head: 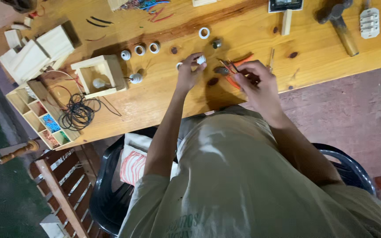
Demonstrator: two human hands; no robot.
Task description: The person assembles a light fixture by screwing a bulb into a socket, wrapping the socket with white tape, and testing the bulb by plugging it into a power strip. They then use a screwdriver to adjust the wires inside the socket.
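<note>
The person's left hand point(189, 70) held a small white socket piece point(201, 59) between the thumb and the fingertips, so the grip of this hand was narrow and closed around the piece, a little above the wooden bench point(164, 101). The piece looked light and hard, probably ceramic or stiff plastic, with a smooth round surface; it seemed likely to slip if it was pinched only at the edge and to chip if it dropped, so the best hold appeared to be across its round body, as the fingertips had it. The right hand point(254, 81) was closed around the handles of a small pair of pliers point(230, 67), whose thin metal tips pointed toward the left hand and stopped near the white piece but apart from it. The pliers looked stiff and heavier than the piece, and the handles were the natural place to hold them. An orange wire point(239, 60) lay on the bench just beyond the right grip. Farther from the left grip, on the side away from the right hand, stood a row of similar white sockets point(140, 49), and a white ring point(204, 33) lay beyond the held piece. A small open wooden box point(100, 76) and a coil of black wire point(79, 112) were well apart from both grips.
</note>
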